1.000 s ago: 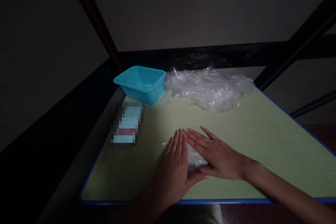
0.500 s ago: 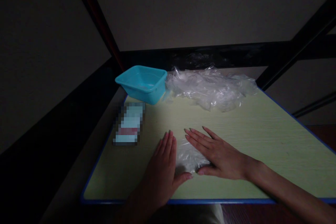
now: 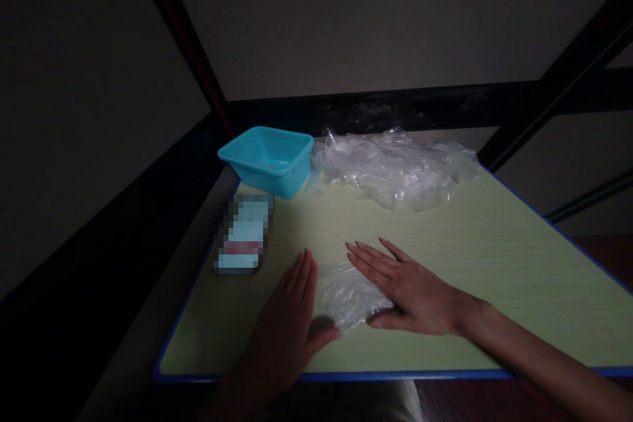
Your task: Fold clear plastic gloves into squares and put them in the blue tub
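Note:
A small piece of crumpled clear plastic [image 3: 350, 295] lies near the front of the pale green table [image 3: 494, 257], between my two hands. My right hand [image 3: 413, 290] rests flat over its right side, fingers stretched out and pointing left and away from me. At the plastic's left edge is my left hand [image 3: 289, 323], its fingers straight and pointing away, the thumb reaching toward the plastic's near edge. Neither hand has its fingers wrapped round anything.
A blue plastic basin [image 3: 284, 181] stands at the back left. Beside it, along the back edge, spreads a large heap of clear plastic [image 3: 395, 168]. A phone-like, pixelated flat object [image 3: 243, 234] lies at the left edge. A wall rises behind the table.
My left hand has moved a little to the left, and more of the small plastic piece shows beside it. My right hand has hardly moved.

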`<state>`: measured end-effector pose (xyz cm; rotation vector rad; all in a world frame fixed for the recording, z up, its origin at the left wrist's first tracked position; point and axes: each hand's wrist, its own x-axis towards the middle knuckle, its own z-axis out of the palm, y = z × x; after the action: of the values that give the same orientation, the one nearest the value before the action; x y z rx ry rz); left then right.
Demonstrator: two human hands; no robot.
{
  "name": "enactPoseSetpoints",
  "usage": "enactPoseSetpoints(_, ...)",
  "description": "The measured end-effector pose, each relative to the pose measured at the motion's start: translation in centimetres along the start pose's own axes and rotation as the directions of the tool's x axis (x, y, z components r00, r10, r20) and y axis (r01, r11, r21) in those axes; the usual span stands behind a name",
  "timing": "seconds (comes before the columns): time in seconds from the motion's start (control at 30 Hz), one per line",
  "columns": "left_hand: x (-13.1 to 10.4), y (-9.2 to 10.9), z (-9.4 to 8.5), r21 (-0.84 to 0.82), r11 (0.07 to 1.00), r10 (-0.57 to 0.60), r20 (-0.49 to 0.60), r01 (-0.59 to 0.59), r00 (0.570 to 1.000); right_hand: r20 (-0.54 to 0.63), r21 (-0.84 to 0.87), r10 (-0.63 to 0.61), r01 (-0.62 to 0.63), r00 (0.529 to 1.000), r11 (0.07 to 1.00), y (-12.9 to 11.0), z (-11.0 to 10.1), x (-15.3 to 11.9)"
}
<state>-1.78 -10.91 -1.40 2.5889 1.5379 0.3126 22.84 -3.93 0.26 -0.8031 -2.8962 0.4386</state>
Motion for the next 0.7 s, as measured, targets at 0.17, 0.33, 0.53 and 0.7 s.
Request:
enactPoseSetpoints(0.17,-0.2,0.1,-0.1,-0.092,0.995,-0.035,-0.042,0.031,0.999,-0.086,0.297,0.061,-0.033,0.994,0.954,1.0,-0.9,-0.5)
enactPoseSetpoints(0.33,-0.5,-0.2,-0.5,-0.258,0.958,-0.134,-0.012,0.127,0.991,-0.213,0.524,0.265,-0.119,0.940,0.844,2.3,-1.6,-0.7)
enactPoseSetpoints(0.53,2.7,-0.3,-2.7,-0.448,0.866,-0.194,0.111,0.223,0.975,-0.041,0.470,0.234,-0.188,0.971,0.862,2.0,-3.4,0.3)
enactPoseSetpoints(0.7,9.3,-0.6,-3.6,-0.729,0.668,0.013,0.212,0.149,0.977,0.040,0.473,0.173,-0.171,0.984,0.864,1.8,-4.7,1.1)
